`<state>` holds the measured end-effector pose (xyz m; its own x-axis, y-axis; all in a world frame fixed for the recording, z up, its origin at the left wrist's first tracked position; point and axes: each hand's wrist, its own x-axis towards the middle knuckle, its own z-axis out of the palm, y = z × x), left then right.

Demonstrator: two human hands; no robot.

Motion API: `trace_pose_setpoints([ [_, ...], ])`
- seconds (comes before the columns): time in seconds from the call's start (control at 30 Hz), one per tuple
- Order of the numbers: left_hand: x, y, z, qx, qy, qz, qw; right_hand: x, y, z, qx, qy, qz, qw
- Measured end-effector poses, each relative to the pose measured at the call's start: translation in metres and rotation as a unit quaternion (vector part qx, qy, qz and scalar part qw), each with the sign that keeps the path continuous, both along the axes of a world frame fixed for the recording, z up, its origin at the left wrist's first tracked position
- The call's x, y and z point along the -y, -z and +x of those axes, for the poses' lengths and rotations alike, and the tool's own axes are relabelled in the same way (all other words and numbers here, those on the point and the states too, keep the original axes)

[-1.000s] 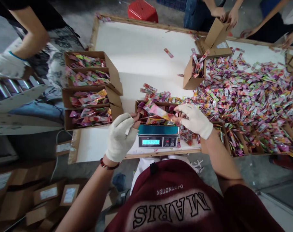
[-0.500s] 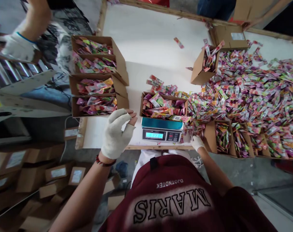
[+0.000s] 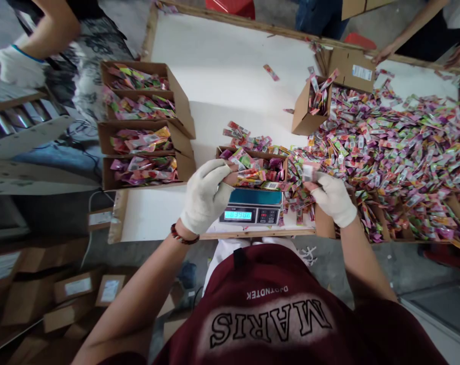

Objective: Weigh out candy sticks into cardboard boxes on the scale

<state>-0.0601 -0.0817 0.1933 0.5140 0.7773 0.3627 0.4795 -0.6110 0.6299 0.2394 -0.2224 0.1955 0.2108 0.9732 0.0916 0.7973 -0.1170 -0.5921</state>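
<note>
A small cardboard box (image 3: 253, 186) filled with colourful candy packets (image 3: 255, 175) sits on a digital scale (image 3: 248, 215) in front of me. My left hand (image 3: 207, 196), in a white glove with bare fingertips, reaches over the box's left end. Its fingers are drawn together at the packets; what lies between them is hidden. To the right of the box, my gloved right hand (image 3: 334, 198) pinches a small packet (image 3: 309, 172), slightly blurred, above the loose pile. The scale's display is lit, its digits not clearly legible.
Filled open boxes (image 3: 182, 109) stand at the table's left. A large packet pile (image 3: 397, 137) covers the right, with another filled box (image 3: 304, 111) behind and a row of boxes (image 3: 378, 218) along the near edge. Co-workers' hands (image 3: 19, 68) show at left and far right.
My left hand has moved right, from beside the box to its packets. My right hand has risen from the table's near edge with a packet in it. The display's digits differ.
</note>
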Motion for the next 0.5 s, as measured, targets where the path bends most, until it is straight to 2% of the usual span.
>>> trace_pose_setpoints([
  [0.1,-0.001,-0.010,-0.001,0.027,-0.049,0.022,0.998,-0.021,-0.018,-0.016,0.002,-0.055,0.005,0.998],
  [0.2,0.000,-0.008,-0.001,0.037,-0.054,0.038,0.997,-0.027,-0.016,-0.020,0.052,-0.077,-0.073,0.993],
  [0.3,0.002,0.010,0.005,0.004,0.046,0.048,0.998,-0.043,-0.005,-0.032,0.135,-0.167,-0.165,0.963],
  [0.37,0.003,0.027,0.012,-0.042,0.117,0.057,0.991,-0.069,0.003,-0.051,0.174,-0.230,-0.184,0.940],
  [0.43,0.004,0.045,0.018,-0.090,0.129,0.051,0.986,-0.103,0.009,-0.076,0.181,-0.261,-0.215,0.924],
  [0.5,0.005,0.059,0.021,-0.132,0.099,0.041,0.985,-0.136,0.014,-0.095,0.162,-0.268,-0.273,0.910],
])
